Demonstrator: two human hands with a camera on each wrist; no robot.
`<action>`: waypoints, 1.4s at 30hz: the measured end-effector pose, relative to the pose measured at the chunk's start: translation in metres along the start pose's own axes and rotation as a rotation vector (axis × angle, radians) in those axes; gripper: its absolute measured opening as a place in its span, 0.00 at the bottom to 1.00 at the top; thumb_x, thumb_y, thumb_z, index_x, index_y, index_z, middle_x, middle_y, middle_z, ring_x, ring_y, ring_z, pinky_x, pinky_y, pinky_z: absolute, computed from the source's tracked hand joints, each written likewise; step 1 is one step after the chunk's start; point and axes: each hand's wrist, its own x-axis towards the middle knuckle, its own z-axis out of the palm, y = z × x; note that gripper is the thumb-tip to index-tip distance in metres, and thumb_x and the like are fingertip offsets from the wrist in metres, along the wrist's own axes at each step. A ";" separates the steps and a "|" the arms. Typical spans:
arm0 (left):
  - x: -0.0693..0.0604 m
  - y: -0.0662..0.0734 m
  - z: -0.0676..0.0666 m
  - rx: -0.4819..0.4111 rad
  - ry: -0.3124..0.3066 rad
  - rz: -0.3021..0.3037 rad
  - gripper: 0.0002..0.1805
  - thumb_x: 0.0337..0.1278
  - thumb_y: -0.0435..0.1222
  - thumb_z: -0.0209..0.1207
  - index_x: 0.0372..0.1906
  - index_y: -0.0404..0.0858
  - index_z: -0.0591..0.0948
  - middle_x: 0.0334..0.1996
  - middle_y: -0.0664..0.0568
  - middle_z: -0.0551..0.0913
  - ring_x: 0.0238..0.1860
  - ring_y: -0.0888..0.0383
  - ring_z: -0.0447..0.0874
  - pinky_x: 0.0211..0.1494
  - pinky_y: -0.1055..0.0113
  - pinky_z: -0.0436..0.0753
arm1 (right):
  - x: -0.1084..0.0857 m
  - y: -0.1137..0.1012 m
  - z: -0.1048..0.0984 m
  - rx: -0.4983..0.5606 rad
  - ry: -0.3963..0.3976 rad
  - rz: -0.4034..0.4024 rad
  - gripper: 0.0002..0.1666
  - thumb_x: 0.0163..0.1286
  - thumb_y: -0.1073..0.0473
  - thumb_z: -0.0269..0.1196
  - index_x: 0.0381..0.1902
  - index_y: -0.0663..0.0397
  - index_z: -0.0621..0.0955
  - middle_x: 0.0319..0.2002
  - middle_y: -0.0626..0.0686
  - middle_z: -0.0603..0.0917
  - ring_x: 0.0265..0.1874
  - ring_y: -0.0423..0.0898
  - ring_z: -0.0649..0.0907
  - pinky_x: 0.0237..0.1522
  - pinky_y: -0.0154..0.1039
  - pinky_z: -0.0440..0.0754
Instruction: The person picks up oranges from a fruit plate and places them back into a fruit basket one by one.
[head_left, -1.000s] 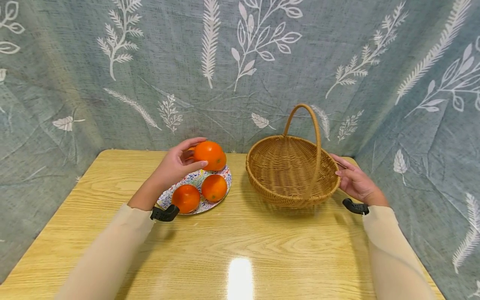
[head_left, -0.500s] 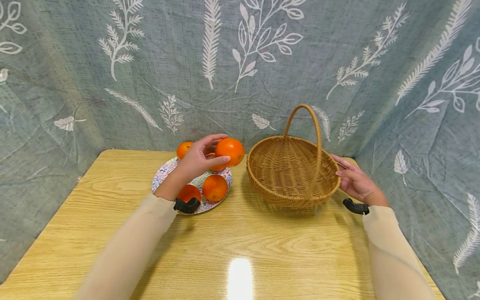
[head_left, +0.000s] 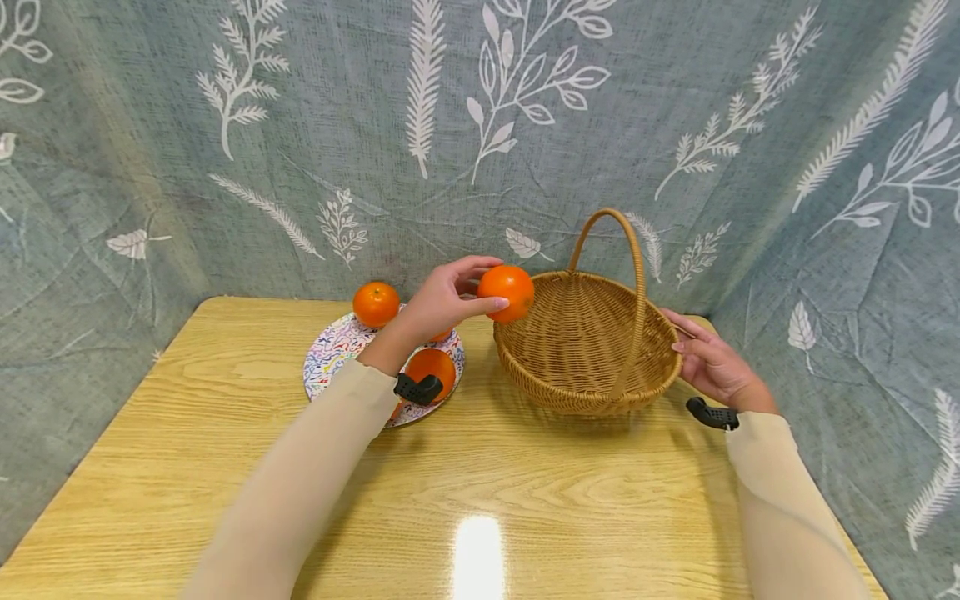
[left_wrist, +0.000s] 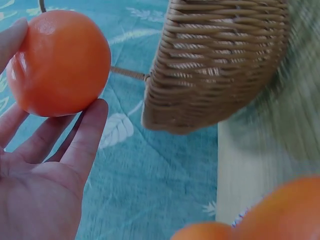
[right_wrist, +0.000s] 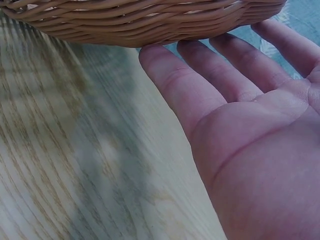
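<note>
My left hand (head_left: 442, 302) holds an orange (head_left: 507, 293) between thumb and fingers, raised at the left rim of the wicker basket (head_left: 577, 400). In the left wrist view the glossy orange (left_wrist: 60, 62) rests against the fingertips, apart from the basket's woven side (left_wrist: 215, 65). The right hand (head_left: 712, 362) touches the basket's right side. In the right wrist view its fairly straight fingers (right_wrist: 175, 80) meet the outer wall from below the rim. A patterned plate (head_left: 327, 354) bears several oranges, one at the back left (head_left: 377, 304); my left arm partly hides others.
The basket's tall arched handle (head_left: 637, 275) rises over its bowl. A light wooden table (head_left: 570, 500) lies beneath everything, and a grey-blue leaf-print cloth (head_left: 360, 142) hangs behind and at the sides. The left forearm crosses over the plate.
My left hand has carried its orange rightward and slightly up from above the plate to the basket's left rim. The back-left orange has come into sight. Right hand and basket stay put.
</note>
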 end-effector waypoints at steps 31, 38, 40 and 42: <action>0.079 0.018 0.072 -0.099 -0.087 -0.006 0.32 0.62 0.44 0.70 0.70 0.46 0.75 0.61 0.45 0.81 0.59 0.51 0.81 0.59 0.51 0.83 | -0.001 -0.002 0.001 -0.048 0.018 0.006 0.41 0.80 0.75 0.40 0.84 0.54 0.42 0.71 0.48 0.73 0.60 0.44 0.83 0.55 0.38 0.87; 0.092 0.016 0.091 -0.093 -0.115 -0.045 0.32 0.62 0.44 0.70 0.70 0.44 0.75 0.62 0.45 0.81 0.61 0.50 0.80 0.60 0.54 0.84 | -0.001 -0.001 0.001 -0.038 0.016 0.001 0.42 0.80 0.75 0.39 0.84 0.55 0.40 0.70 0.49 0.73 0.59 0.45 0.84 0.55 0.38 0.87; 0.094 0.016 0.098 -0.077 -0.132 -0.052 0.33 0.62 0.44 0.70 0.70 0.43 0.74 0.61 0.45 0.81 0.61 0.50 0.80 0.62 0.53 0.83 | -0.001 0.000 0.002 -0.049 0.019 -0.001 0.41 0.80 0.75 0.39 0.84 0.55 0.41 0.70 0.48 0.74 0.59 0.44 0.84 0.55 0.38 0.87; 0.096 0.016 0.104 -0.054 -0.155 -0.061 0.33 0.62 0.45 0.70 0.69 0.43 0.74 0.61 0.45 0.81 0.61 0.51 0.80 0.64 0.52 0.83 | -0.001 0.000 0.002 -0.070 0.020 -0.004 0.41 0.80 0.75 0.40 0.84 0.55 0.42 0.70 0.48 0.73 0.60 0.44 0.84 0.56 0.38 0.86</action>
